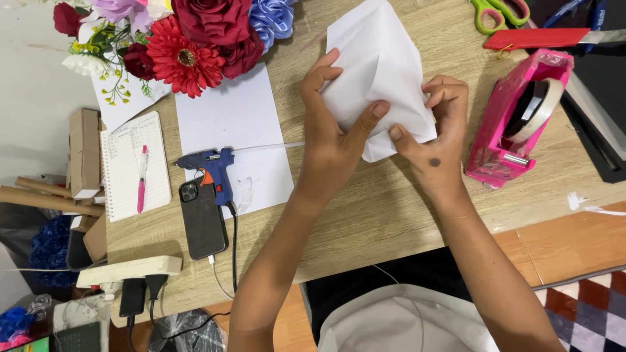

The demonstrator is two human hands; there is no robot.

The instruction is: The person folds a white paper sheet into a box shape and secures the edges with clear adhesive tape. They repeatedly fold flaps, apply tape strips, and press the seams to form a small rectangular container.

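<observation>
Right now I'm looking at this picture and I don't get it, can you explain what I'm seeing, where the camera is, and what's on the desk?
This is one picture from a camera worn on a person's head, looking down at their own bare hands over a wooden desk. The left hand and right hand both pinch a folded white paper. To the left lie a flat white sheet, a blue glue gun, a dark phone, and a notebook with a pink pen. Artificial flowers sit at the top left. On the right stand a pink tape dispenser, green scissors and a red cutter.
</observation>
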